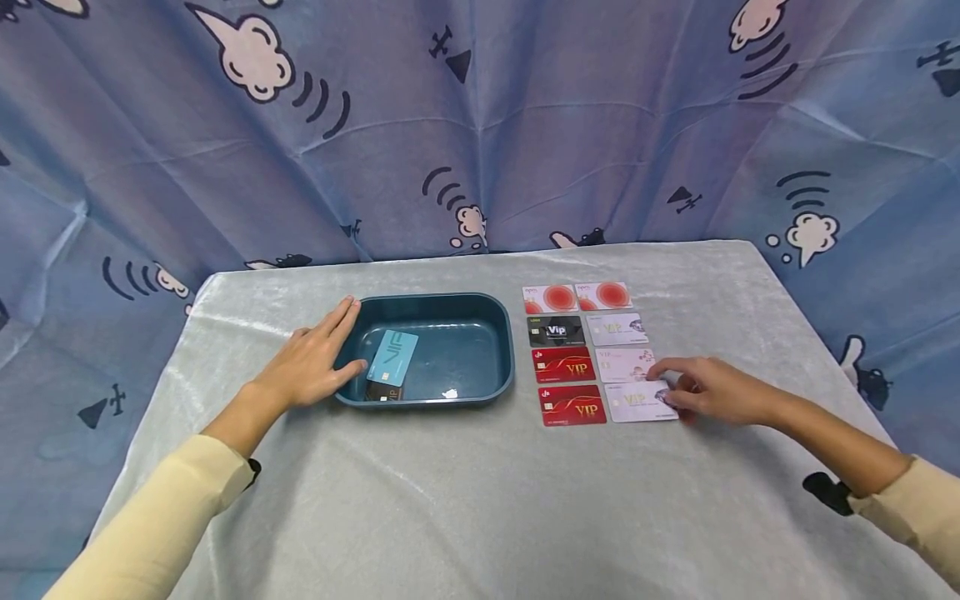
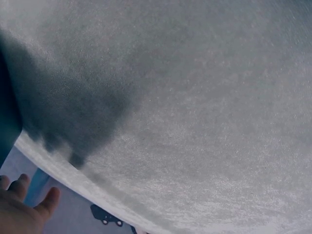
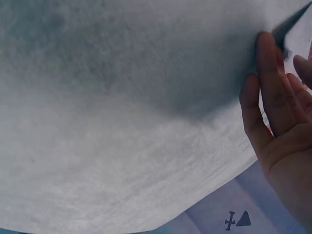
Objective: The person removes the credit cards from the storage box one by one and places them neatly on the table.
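Note:
A dark teal rectangular tray (image 1: pixel 465 350) stands left of centre on the table. Inside it a light blue VIP card (image 1: pixel 394 354) overlaps a black card (image 1: pixel 383 391). My left hand (image 1: pixel 311 362) rests against the tray's left rim, fingers extended and thumb over the edge. To the right, several cards lie in two columns. My right hand (image 1: pixel 708 390) holds the right edge of the white VIP card (image 1: pixel 633 402) at the near end of the right column, beside a pink-white VIP card (image 1: pixel 622 365). In the right wrist view, the hand (image 3: pixel 280 117) hides most of that card.
Two red VIP cards (image 1: pixel 573 406) and a black Vip card (image 1: pixel 556 332) lie in the left column. A silver-white card (image 1: pixel 617 328) and two red-circle cards (image 1: pixel 551 298) are farther back. Pale velvet cloth (image 1: pixel 420 500) covers the table; a patterned curtain (image 1: pixel 525 150) hangs behind.

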`<state>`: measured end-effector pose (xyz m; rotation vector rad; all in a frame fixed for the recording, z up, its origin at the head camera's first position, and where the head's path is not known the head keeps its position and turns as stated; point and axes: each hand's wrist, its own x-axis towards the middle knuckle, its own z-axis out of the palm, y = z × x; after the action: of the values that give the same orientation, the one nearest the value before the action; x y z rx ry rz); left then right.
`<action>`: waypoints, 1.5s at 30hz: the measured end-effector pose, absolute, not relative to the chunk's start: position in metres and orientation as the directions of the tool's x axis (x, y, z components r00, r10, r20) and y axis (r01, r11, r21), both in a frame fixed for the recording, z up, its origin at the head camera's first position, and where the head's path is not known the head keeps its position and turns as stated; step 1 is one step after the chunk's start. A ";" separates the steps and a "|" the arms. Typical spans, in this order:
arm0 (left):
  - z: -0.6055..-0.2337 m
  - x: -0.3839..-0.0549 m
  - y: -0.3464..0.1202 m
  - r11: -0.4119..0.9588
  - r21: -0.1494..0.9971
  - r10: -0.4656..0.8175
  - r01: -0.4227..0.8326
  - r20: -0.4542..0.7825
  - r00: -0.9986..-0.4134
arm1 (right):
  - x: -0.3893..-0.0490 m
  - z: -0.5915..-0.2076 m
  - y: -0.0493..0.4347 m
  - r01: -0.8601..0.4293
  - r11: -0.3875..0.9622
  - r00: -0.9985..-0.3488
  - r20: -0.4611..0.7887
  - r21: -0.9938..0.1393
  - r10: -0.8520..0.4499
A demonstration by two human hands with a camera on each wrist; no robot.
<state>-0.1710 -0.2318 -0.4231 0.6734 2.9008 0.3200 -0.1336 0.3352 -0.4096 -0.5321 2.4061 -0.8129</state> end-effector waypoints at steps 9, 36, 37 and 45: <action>-0.424 -0.171 -0.233 0.876 0.244 0.448 0.417 -0.088 -0.890 | -0.151 -0.389 0.323 -0.231 0.791 -0.794 -0.359 -0.566 -0.490; -0.426 -0.173 -0.234 0.865 0.248 0.463 0.436 -0.059 -0.884 | -0.240 -0.334 0.160 -0.408 0.690 -0.788 -0.152 -0.598 -0.597; -0.426 -0.173 -0.234 0.866 0.249 0.460 0.433 -0.059 -0.886 | -0.241 -0.334 0.153 -0.405 0.675 -0.783 -0.148 -0.616 -0.604; -0.427 -0.173 -0.235 0.867 0.253 0.456 0.430 -0.056 -0.888 | -0.247 -0.344 0.109 -0.396 0.594 -0.731 -0.151 -0.700 -0.666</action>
<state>-0.1734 -0.2348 -0.4266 0.6963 2.9249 0.3567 -0.2468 0.1090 -0.3443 -0.8521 2.4253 -0.9247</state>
